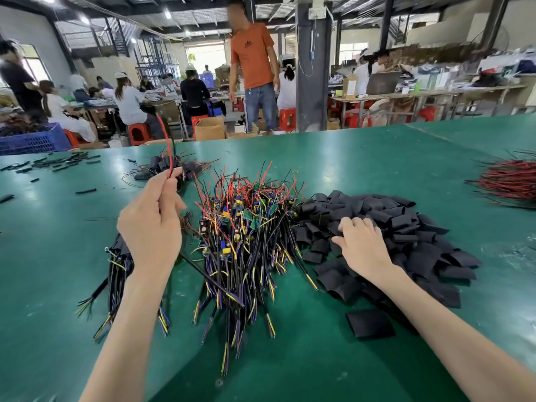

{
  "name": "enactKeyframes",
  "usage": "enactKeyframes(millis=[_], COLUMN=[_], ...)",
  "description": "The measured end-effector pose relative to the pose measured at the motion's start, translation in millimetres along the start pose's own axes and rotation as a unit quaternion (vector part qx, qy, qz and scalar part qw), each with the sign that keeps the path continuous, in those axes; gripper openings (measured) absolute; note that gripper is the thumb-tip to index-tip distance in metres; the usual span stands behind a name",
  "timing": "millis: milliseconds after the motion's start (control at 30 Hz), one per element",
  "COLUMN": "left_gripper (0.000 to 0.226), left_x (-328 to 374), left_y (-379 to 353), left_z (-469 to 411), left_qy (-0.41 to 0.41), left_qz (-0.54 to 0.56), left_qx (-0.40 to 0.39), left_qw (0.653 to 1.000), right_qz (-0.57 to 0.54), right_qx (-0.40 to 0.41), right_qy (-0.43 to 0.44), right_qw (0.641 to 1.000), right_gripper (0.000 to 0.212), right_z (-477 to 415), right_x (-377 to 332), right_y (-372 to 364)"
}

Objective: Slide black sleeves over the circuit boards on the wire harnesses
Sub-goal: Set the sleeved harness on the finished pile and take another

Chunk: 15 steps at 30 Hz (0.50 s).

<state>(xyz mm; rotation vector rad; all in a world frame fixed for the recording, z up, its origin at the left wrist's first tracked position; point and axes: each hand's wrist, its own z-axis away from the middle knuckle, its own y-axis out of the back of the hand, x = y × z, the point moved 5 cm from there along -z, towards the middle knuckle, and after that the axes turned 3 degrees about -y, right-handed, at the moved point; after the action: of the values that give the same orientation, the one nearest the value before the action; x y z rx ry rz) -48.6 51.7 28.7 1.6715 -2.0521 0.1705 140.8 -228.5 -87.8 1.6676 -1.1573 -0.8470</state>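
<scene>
On the counter (348,158) my left hand (150,224) pinches a harness (169,153), right hand (362,245) rests loose on the sleeves (412,221), and most boards (240,219) look bare, so loads left.

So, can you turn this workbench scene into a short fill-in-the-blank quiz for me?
1. The left hand grips a harness whose raised wires are black and ____.
2. The right hand touches a black pile made of loose ____.
3. The heap of harnesses lies ____ the two hands.
4. The table has a ____ top.

Missing words: red; sleeves; between; green.
</scene>
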Motion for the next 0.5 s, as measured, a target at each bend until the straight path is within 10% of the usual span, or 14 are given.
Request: enactKeyframes(millis=[267,500], left_gripper=[0.064,0.048], left_x=[32,41], left_y=[-47,-56], left_z=[37,60], left_qy=[-0.184,-0.278], left_qz=[-0.106,-0.133], left_qx=[-0.259,-0.279], left_qw=[0.942,0.910], right_qz=[-0.050,-0.280], right_qx=[-0.003,0.018], right_qy=[-0.007,0.116], right_qw=[0.999,0.953], right_gripper=[0.023,0.044], right_z=[0,19], right_x=[-2,-25], right_y=[9,43])
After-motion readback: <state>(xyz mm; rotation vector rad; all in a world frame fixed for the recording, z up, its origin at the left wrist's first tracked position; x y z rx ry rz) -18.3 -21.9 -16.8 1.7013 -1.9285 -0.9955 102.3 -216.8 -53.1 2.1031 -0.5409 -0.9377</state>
